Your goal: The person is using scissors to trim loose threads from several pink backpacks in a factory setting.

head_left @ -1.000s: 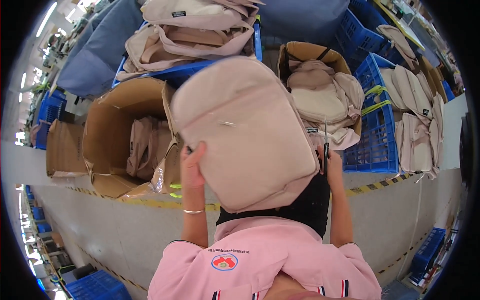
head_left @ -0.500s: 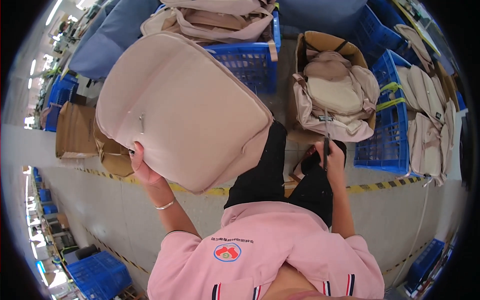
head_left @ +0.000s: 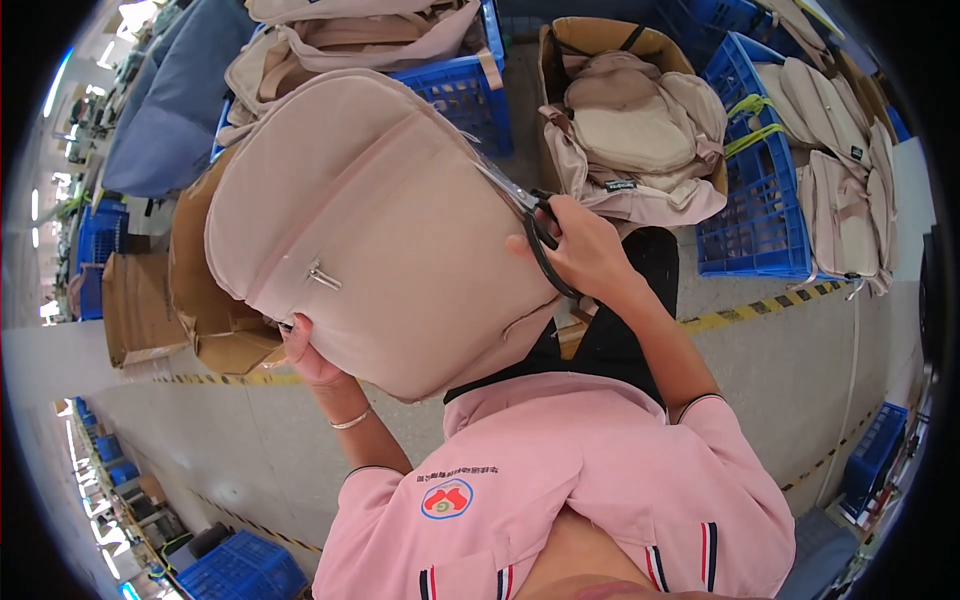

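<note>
Two crates (blue), beige backpacks inside

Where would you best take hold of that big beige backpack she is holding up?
Probably the lower edge of the backpack, from underneath, where the left hand already props it. The right hand works scissors at its right side, so that side is taken.

Open brown cardboard boxes left and top centre; small black labels on backpacks.
</note>
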A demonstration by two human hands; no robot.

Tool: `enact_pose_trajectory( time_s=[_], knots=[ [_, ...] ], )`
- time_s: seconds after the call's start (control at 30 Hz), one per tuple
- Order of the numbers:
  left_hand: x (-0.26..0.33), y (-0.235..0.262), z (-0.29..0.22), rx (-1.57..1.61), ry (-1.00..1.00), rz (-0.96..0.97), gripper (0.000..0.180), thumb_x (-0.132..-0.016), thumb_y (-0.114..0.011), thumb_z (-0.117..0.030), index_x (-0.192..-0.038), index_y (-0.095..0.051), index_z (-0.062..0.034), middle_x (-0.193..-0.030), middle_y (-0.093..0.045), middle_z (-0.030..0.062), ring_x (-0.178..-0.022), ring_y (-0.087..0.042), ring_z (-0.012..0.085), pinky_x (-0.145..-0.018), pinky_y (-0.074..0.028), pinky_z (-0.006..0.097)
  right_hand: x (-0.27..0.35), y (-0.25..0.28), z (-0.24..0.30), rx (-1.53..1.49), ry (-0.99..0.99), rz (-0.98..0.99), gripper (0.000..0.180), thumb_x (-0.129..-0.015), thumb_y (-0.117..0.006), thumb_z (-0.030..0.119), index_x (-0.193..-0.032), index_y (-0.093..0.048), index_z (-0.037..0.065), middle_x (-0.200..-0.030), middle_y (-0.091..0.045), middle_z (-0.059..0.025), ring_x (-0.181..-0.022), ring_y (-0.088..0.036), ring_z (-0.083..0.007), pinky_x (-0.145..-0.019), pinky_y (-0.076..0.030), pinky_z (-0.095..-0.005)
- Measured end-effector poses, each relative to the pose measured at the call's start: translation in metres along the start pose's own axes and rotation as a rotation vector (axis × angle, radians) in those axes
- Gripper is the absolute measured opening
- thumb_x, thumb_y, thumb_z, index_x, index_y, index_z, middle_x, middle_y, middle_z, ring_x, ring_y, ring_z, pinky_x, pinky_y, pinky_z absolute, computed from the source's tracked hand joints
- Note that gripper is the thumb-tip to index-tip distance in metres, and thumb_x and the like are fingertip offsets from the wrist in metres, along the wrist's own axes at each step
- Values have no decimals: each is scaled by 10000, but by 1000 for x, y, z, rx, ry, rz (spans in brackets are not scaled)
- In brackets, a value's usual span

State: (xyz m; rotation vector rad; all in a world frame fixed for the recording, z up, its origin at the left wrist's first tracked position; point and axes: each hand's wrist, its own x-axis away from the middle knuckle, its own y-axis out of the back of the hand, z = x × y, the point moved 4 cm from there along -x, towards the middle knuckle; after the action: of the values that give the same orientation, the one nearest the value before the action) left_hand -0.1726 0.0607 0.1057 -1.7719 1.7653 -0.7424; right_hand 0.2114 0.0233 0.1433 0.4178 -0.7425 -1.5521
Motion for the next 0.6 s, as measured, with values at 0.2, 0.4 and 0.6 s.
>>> enact_pose_trajectory(
  time_s=[0.2,0.4,0.6],
  knots=[
    [4,-8,5,16,40,98,601,-836,-734,-85,-1374,-477,-6,-1274,-621,140,-1141,-621,307,-1008,-500,483,-5,3,7,12,10,-82,703,-780,-695,680,-930,-567,5,-874,-652,-164,-856,-660,-356,-740,-499,-426],
    [5,3,13,45,40,61,608,-830,-737,-77,-1373,-473,-9,-1273,-620,135,-1151,-616,313,-1014,-496,486,-6,4,11,2,28,-130,680,-788,-693,672,-870,-572,8,-770,-645,-154,-762,-657,-371,-689,-497,-438],
    [6,-1,19,70,96,105,586,-851,-723,-93,-1370,-468,4,-1271,-618,147,-1142,-622,318,-999,-510,485,-11,-13,-3,-72,35,-198,590,-817,-728,563,-798,-578,-7,-694,-600,-171,-662,-590,-341,-620,-460,-415]
  ],
)
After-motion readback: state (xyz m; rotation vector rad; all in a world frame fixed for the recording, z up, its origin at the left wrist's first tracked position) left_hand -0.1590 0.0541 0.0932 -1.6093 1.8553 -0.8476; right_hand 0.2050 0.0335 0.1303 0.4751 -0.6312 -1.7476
